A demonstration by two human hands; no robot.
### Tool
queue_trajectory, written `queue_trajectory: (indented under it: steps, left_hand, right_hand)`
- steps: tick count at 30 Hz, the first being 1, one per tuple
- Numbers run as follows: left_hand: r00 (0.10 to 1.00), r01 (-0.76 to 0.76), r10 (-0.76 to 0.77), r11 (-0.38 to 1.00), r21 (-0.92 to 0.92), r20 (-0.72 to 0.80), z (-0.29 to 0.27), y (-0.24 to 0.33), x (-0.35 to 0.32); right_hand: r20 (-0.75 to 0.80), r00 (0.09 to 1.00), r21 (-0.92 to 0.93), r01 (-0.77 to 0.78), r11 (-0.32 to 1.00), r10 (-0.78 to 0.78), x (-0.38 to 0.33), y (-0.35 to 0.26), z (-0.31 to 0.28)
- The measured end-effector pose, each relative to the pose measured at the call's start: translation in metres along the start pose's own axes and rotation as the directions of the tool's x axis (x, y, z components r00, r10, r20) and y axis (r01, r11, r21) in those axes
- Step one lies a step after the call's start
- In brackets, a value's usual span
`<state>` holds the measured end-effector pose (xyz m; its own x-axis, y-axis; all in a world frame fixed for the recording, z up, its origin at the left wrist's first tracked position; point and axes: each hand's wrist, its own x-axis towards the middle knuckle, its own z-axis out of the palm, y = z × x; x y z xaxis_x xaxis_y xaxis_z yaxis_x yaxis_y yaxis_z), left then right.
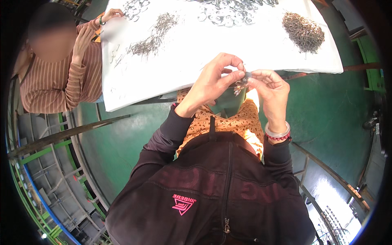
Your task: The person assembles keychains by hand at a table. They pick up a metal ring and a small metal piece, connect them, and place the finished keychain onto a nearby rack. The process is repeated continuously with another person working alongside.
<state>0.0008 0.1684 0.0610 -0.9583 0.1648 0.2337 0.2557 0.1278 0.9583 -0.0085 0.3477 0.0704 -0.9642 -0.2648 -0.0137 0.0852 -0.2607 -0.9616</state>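
At the near edge of the white table, my left hand (pixel 216 79) and my right hand (pixel 270 87) meet in front of me. Both have thumb and fingers pinched on a small bunch of shiny metal pieces (pixel 241 85). One greyish, flat, rounded bit shows between the fingertips, and thinner bits hang below it. The pieces are too small to name exactly. A pale bangle and a red beaded bracelet circle my right wrist.
The white tabletop (pixel 196 53) carries a pile of grey curved metal pieces (pixel 228 15), a heap of thin metal pins (pixel 157 34), and a denser brownish pin pile (pixel 303 33). A co-worker in a striped top (pixel 61 85) sits at the left. Metal frames (pixel 53 163) stand behind.
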Motion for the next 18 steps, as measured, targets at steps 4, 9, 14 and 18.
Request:
queue_trajectory:
  steps: [4,9,14,18]
  left_hand:
    - [0.975,0.212,-0.217,0.974,-0.076,-0.058,0.011,0.013,-0.008]
    - [0.976,0.162,-0.169,0.985,-0.057,-0.136,0.016,0.010,-0.016]
    - [0.983,0.119,-0.130,0.989,-0.089,-0.129,0.023,0.016,-0.017]
    - [0.990,0.098,-0.098,0.995,-0.012,-0.104,0.016,0.018,-0.023]
  right_hand:
    - [-0.019,1.000,-0.198,-0.026,0.980,0.022,0.001,-0.004,-0.001]
    - [-0.004,0.997,-0.450,0.065,0.891,-0.075,0.070,-0.009,-0.031]
    - [0.184,0.844,-0.826,0.411,0.387,-0.504,0.198,0.061,-0.060]
    - [0.366,0.750,-0.874,0.480,0.072,-0.551,0.227,0.088,-0.061]
